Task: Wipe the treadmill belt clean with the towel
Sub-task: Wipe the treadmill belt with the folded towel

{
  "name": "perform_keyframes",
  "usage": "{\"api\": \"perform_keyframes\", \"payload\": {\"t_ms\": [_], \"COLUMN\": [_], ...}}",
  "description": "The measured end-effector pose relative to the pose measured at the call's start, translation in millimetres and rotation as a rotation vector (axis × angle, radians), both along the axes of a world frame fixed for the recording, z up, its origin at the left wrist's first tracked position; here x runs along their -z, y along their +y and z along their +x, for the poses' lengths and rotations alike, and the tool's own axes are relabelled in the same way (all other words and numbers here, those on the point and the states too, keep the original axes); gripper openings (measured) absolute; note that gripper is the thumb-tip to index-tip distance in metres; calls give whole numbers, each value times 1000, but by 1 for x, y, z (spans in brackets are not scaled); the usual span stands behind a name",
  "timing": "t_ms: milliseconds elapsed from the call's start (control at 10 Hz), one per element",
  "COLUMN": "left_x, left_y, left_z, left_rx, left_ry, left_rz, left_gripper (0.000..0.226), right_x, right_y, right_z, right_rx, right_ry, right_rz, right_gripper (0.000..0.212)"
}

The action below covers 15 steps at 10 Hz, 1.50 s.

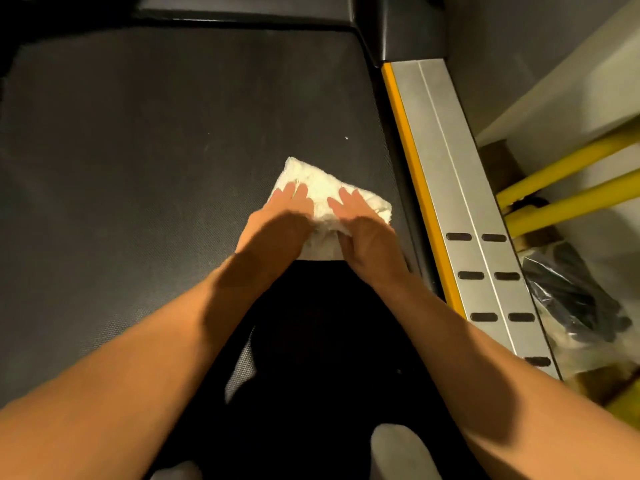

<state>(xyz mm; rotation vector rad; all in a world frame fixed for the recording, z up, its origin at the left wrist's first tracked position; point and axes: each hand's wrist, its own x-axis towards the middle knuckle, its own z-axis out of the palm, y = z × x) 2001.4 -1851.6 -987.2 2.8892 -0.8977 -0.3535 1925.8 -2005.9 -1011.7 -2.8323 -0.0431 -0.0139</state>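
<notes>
A folded white towel (323, 188) lies flat on the dark textured treadmill belt (138, 161), close to the belt's right edge. My left hand (280, 223) presses down on the towel's left part with fingers spread. My right hand (363, 226) presses on its right part, the thumb tucked against the towel's near edge. Both forearms reach in from the bottom of the view. The near part of the towel is hidden under my hands. A tiny white speck (346, 137) sits on the belt beyond the towel.
A silver side rail (460, 188) with an orange strip and dark slots runs along the belt's right edge. Yellow bars (568, 181) and a plastic-wrapped dark object (575, 299) lie beyond it. The black motor cover (249, 12) borders the belt's far end.
</notes>
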Motion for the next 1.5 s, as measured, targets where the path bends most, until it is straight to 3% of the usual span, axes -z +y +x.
{"api": "perform_keyframes", "payload": {"t_ms": [100,200,300,400,600,700,800,900,1100,1200,1300,1400,1500], "left_x": [11,10,-4,-15,9,3,0,-2,-10,-16,-21,-27,-14], "left_y": [13,0,-28,-27,11,7,20,52,53,64,101,116,107], "left_z": [-33,-48,-27,-11,-61,-55,-33,-31,-74,-52,-32,-53,-72], "left_rx": [189,259,168,155,373,332,227,157,-97,-73,14,39,5], "left_ry": [-138,-76,-96,-42,-177,-185,-77,-89,194,110,34,37,73], "left_rz": [-7,40,23,69,97,52,35,82,-122,-52,142,186,97], "left_gripper": [39,33,40,43,46,44,50,33,61,39,28,39,52], "right_x": [-2,-2,-10,-9,6,1,-7,-5,-9,-12,-14,-19,-20], "right_y": [-14,-29,-28,-14,-18,-5,19,40,29,50,83,87,74], "right_z": [-28,-36,-20,-12,-58,-51,-28,-25,-34,-16,-5,-17,-28], "right_rx": [-18,55,195,56,164,302,214,89,115,102,-41,-111,-89], "right_ry": [-35,-25,79,34,-81,-76,9,66,123,138,282,314,277], "right_rz": [107,138,410,87,204,253,239,203,220,206,217,225,185], "right_gripper": [49,44,64,49,41,47,52,51,49,53,58,57,62]}}
